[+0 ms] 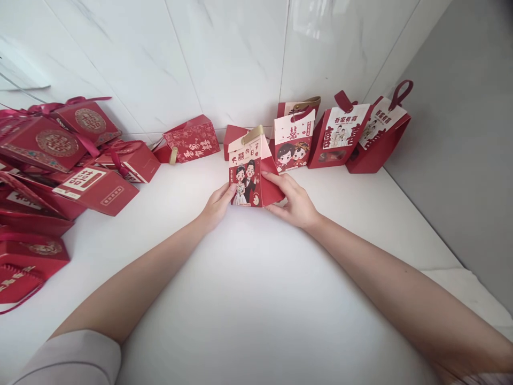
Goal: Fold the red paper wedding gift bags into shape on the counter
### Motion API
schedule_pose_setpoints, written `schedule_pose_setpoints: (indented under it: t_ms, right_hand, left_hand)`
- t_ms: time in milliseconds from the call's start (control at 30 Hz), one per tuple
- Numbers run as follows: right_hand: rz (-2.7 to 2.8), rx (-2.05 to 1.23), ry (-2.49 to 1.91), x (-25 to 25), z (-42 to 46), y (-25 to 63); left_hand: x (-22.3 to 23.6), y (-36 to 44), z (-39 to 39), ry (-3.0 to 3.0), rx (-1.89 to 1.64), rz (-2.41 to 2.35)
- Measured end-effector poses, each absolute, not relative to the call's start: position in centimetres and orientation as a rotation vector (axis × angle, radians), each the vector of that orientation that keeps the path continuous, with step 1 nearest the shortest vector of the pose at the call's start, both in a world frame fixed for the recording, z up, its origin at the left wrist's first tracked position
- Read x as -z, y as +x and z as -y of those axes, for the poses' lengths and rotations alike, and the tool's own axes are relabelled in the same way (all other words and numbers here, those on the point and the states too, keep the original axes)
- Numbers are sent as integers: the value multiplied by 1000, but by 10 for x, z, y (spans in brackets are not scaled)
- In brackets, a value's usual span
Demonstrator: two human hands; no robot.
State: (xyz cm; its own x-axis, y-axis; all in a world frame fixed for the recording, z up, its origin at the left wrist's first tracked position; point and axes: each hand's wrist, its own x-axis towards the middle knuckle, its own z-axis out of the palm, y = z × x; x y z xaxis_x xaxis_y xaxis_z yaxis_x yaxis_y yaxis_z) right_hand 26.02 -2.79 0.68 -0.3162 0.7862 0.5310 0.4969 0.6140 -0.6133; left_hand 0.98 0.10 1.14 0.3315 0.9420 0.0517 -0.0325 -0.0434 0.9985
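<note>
A small red and cream gift box [251, 172] with a cartoon bride and groom and a gold handle stands upright in the middle of the white table [248, 299]. My left hand [218, 206] grips its lower left side with curled fingers. My right hand [294, 200] holds its right side, thumb on the front edge and fingers behind.
Three finished boxes [294, 140] [340, 136] [379, 133] stand in a row along the marble wall at the back right. A red flat-lying box [192, 140] and a small red box [232, 138] sit behind. A heap of red boxes [60, 166] with ribbons fills the left side.
</note>
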Motion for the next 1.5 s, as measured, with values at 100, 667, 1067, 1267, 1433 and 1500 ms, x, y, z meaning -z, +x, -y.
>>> schedule_pose_setpoints:
  t_ms: [100, 667, 1067, 1267, 1433, 1500]
  right_hand:
    - [1982, -491, -1007, -8, 29, 259]
    - [1911, -461, -943, 2, 27, 258]
    - [1859, -646, -943, 2, 19, 259]
    - [1759, -760, -1019, 6, 12, 259]
    - [1729, -740, -1066, 6, 11, 259]
    - [1745, -687, -1062, 5, 13, 259]
  left_hand:
    - [-10, 10, -2, 1348, -994, -923]
    - [-5, 7, -7, 1467, -1014, -933]
    - [-8, 7, -5, 1601, -966, -955]
    - [-13, 9, -3, 1631, -918, -1005]
    - [-11, 6, -3, 1652, -906, -958]
    - [-11, 5, -3, 1638, -905, -936]
